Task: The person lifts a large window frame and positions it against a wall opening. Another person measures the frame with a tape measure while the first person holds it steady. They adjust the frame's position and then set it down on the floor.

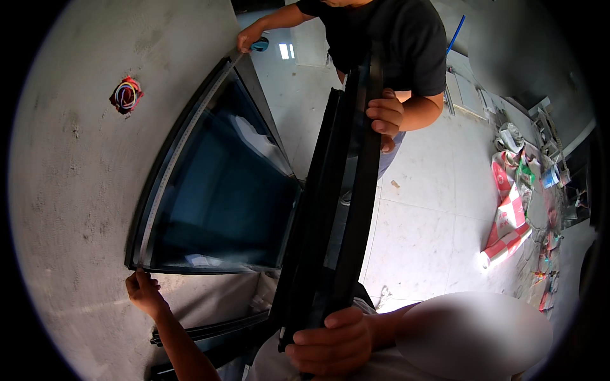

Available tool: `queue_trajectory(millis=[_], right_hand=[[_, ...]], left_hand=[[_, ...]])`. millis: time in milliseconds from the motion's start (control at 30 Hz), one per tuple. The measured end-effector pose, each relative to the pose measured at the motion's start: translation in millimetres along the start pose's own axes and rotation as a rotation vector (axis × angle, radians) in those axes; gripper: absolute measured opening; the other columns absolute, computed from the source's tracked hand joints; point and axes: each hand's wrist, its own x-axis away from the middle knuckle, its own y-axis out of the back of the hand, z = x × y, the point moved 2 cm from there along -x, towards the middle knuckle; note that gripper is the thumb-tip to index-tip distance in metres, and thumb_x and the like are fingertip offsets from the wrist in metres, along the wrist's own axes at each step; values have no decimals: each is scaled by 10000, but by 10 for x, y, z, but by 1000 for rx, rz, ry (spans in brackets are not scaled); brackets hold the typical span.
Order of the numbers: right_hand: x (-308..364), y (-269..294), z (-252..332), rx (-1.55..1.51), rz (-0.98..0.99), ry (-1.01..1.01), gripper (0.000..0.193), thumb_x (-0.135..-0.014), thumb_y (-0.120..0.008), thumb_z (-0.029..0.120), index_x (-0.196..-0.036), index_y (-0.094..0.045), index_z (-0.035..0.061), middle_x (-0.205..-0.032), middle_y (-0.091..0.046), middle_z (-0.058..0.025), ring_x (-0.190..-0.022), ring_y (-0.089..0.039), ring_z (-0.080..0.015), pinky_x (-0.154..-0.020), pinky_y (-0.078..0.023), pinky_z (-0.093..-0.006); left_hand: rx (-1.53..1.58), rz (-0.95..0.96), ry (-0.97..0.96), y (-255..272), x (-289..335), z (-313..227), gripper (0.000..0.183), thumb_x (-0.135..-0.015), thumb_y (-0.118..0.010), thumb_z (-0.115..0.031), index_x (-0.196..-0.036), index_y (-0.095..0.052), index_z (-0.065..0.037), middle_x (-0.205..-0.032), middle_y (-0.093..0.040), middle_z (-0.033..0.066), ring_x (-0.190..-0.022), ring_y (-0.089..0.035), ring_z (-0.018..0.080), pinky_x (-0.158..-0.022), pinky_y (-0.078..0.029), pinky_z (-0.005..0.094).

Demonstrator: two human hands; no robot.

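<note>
A dark glass panel (222, 184) in a black frame leans by the wall at left. Along its left edge runs a tape measure blade (168, 168). My left hand (145, 292) is closed, pinching the blade's end at the panel's lower-left corner. At the far end, a co-worker's hand (249, 39) holds the teal tape measure case (260, 44). My right hand (333, 343) is wrapped round the near end of a second black-framed panel (363, 184), which stands nearly edge-on. The co-worker's other hand (385, 117) grips this panel's far end.
The bare wall (70, 190) at left has a hole with coiled wires (127, 95). More black frame pieces (216, 333) lie low by my left forearm. On the pale tiled floor (413, 228), red-and-white checked packaging (508, 216) and debris lie at right.
</note>
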Motion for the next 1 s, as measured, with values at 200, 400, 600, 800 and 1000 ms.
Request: queue_trajectory(millis=[200, 400, 600, 800, 1000], right_hand=[[12, 15, 9, -4, -29, -24, 275, -995, -556, 268, -838, -739, 137, -958, -779, -45, -1008, -745, -221, -1079, -408, -450], [43, 3, 2, -16, -75, -14, 255, -987, -579, 252, -828, -738, 130, -939, -771, -47, -979, -747, -223, -1080, -412, -447], [66, 6, 8, -18, -75, -16, 241, -988, -593, 260, -852, -743, 130, -952, -771, -48, -988, -744, -222, -1084, -410, -450], [60, 18, 14, -20, -64, -23, 244, -989, -591, 268, -859, -746, 131, -955, -773, -52, -986, -744, -229, -1082, -411, -454], [77, -22, 3, -17, -86, 1, 279, -1008, -568, 271, -852, -748, 125, -943, -778, -57, -983, -747, -233, -1086, -411, -462]], left_hand=[[-16, 19, 20, 24, -24, 6, 256, -1044, -670, -256, -923, -630, -35, -764, -639, 38, -586, -564, 99, -483, -458, 252], [-8, 29, -19, 38, -39, 50, 254, -1044, -668, -254, -935, -638, -26, -781, -650, 47, -582, -555, 99, -484, -453, 250], [-24, 32, -9, 24, -23, 17, 246, -1046, -667, -253, -946, -643, -29, -787, -655, 49, -579, -550, 91, -484, -450, 246], [-30, 30, -3, 25, -44, 21, 238, -1045, -665, -252, -945, -643, -37, -777, -646, 44, -574, -550, 93, -487, -454, 244], [-40, 14, -32, 39, -15, 26, 239, -1048, -661, -261, -949, -633, -46, -764, -624, 36, -573, -537, 92, -487, -444, 243]])
